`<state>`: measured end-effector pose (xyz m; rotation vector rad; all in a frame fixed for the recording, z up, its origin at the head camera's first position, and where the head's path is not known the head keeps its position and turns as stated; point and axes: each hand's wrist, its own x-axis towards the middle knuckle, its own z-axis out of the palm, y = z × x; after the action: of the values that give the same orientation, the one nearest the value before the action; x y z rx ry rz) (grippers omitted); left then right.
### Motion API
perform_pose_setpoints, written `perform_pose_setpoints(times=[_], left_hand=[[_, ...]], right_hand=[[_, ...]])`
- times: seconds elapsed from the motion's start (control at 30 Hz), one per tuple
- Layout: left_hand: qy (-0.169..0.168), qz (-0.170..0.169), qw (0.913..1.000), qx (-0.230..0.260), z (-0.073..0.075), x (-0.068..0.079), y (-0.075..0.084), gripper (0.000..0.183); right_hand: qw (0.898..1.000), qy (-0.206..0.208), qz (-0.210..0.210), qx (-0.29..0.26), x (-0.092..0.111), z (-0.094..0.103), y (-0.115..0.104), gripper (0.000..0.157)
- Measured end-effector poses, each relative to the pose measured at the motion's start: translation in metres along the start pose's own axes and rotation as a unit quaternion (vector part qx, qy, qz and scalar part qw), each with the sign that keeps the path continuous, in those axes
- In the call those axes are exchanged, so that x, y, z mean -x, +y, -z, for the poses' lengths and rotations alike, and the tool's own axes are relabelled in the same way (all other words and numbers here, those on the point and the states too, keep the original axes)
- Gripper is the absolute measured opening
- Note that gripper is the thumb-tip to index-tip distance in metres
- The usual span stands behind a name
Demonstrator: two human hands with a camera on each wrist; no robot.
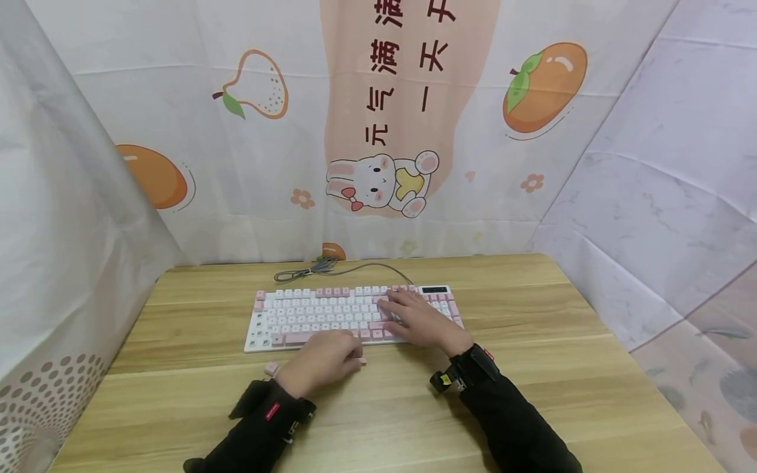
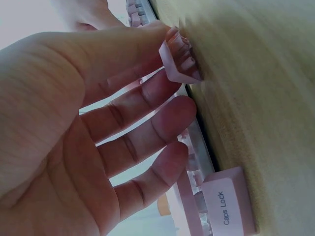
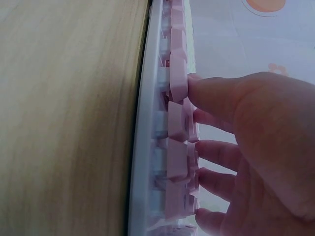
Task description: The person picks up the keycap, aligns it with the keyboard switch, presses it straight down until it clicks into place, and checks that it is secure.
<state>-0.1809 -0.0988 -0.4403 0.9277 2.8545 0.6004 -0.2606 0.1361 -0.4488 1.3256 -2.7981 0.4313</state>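
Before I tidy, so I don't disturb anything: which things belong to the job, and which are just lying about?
Likely the job:
keyboard, under the right hand
loose keycap at the left hand
Caps Lock keycap

Likely just about:
bundled cable behind the keyboard
printed curtain

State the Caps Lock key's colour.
The Caps Lock key is pink, clearest in the left wrist view.

Reads "Caps Lock" in dark print on a pink keycap (image 2: 214,219), left wrist view, lettering turned sideways. Reads 元气满满 in dark red on the peach patch of the backdrop cloth (image 1: 408,79), head view; next to that, 一天 plus one more character, cut off by the top edge; all rotated, running bottom to top. Too small to read: legends on the white-and-pink keyboard (image 1: 319,312), head view; likewise print on a red tag (image 1: 272,411) at the left cuff (image 1: 286,397).
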Motion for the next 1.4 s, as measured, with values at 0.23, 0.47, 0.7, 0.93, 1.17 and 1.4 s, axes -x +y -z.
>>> perform_pose_setpoints(times=[0.23, 0.47, 0.7, 0.93, 1.17, 1.4], left_hand=[[0.001, 0.0, 1.0, 0.001, 0.0021, 0.0009, -0.0003, 0.008], [0.0, 0.002, 1.0, 0.005, 0.0024, 0.0012, 0.0001, 0.007], [0.007, -0.001, 1.0, 0.001, 0.002, 0.0016, -0.0007, 0.01], [0.014, -0.005, 0.9998, -0.013, -0.0002, 0.0015, -0.0023, 0.015], [0.003, 0.002, 1.0, -0.004, -0.0004, 0.0008, -0.0029, 0.015], [0.004, -0.001, 0.9999, -0.015, -0.0003, 0.001, -0.0016, 0.015]], right_hand=[[1.0, 0.002, 0.004, 0.006, 0.0001, -0.0008, 0.0005, 0.047], [1.0, -0.003, -0.001, 0.007, 0.0004, 0.0012, -0.0005, 0.047], [1.0, -0.002, 0.001, 0.005, -0.0001, 0.0008, -0.0001, 0.047], [1.0, -0.003, -0.001, 0.007, -0.0005, -0.0001, 0.0004, 0.047], [1.0, -0.003, 0.0, 0.004, -0.0014, 0.0003, -0.0001, 0.048], [1.0, -0.001, 0.002, 0.009, -0.0005, 0.0006, -0.0009, 0.048]])
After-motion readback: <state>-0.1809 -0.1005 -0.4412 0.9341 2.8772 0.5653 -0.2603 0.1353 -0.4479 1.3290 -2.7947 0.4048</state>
